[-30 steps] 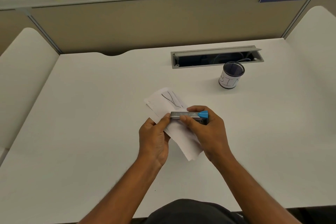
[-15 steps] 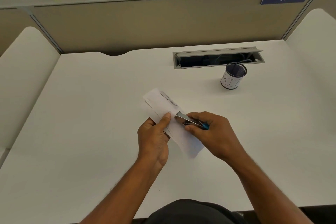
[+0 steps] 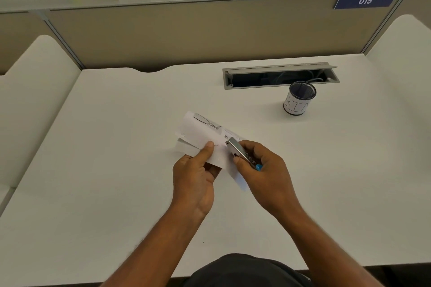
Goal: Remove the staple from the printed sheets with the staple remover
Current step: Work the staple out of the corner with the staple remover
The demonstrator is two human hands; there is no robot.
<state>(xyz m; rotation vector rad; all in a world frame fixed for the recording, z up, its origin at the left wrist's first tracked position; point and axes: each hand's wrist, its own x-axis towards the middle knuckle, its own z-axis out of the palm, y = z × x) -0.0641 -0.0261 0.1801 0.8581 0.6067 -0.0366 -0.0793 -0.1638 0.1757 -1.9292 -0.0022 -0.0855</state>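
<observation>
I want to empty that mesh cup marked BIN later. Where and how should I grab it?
Wrap the grip around the mesh cup's upright round wall from the near side; it stands open-topped and alone, with the cable tray just behind.

This is an office. A white desk (image 3: 112, 147) has low tan walls (image 3: 186, 32) around it, like a small work booth. A blue sign (image 3: 365, 0) on the wall says 015, so each booth has a number. A slot (image 3: 279, 75) in the desk holds wires. A mesh cup (image 3: 299, 98) marked BIN stands near the slot. More desks sit on both sides.
</observation>
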